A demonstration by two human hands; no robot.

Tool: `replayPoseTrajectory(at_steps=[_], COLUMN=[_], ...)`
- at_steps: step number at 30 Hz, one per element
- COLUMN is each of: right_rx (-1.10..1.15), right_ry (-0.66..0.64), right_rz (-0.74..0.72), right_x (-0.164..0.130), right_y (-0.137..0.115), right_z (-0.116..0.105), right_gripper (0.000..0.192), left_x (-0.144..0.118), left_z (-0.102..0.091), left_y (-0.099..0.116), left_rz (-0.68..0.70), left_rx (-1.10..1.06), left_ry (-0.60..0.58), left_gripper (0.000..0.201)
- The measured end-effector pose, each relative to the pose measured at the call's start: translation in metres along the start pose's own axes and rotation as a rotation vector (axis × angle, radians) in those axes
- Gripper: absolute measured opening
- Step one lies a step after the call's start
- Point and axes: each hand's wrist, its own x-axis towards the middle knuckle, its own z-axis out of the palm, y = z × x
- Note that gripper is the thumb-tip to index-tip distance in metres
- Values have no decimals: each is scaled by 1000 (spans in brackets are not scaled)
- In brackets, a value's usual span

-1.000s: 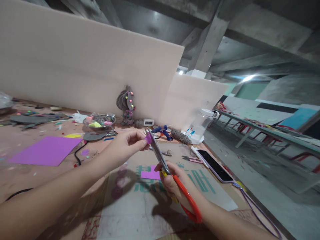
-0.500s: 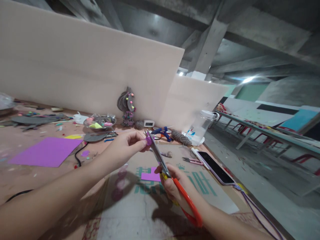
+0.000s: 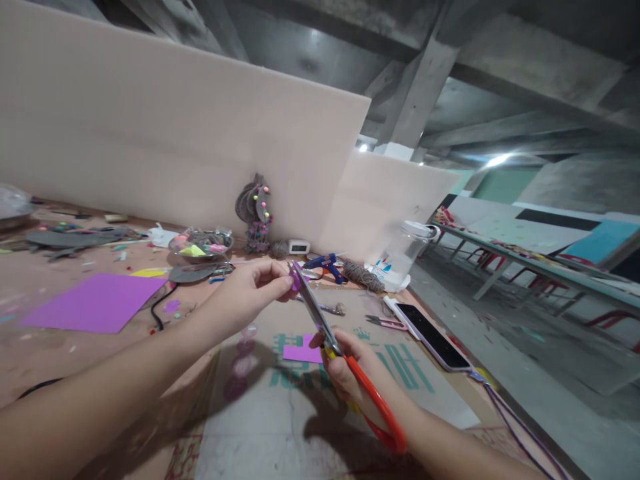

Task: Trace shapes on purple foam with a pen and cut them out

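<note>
Hands meet at a purple scrap held in the scissor blades.

Left hand (image 3: 253,288) pinches the small purple foam piece (image 3: 296,283) at the blade tips; right hand (image 3: 345,363) grips the orange-handled scissors (image 3: 320,320), long steel blades slanting up and leftward. Below, on the bench (image 3: 60,347), lie a purple offcut (image 3: 300,351) and a phone (image 3: 430,337).

glossy orange plastic scissors (image 3: 350,373), metal blades

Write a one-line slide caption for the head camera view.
Left hand pinches a small purple scrap against orange-handled scissors gripped by the right hand above a cluttered craft table.
</note>
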Motion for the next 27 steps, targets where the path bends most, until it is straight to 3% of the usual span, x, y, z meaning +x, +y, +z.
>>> replayPoseTrajectory(at_steps=[14,27], right_rx=[-72,-64], right_ry=[31,-32], right_rz=[13,42], right_x=[1,5], right_y=[-5,3], right_z=[-1,-8], right_gripper=[64,59], left_x=[3,6], left_z=[-5,-13], left_y=[-6,-6], left_rz=[-2,-34], left_rx=[63,137], left_ry=[-12,-51], left_gripper=[20,19])
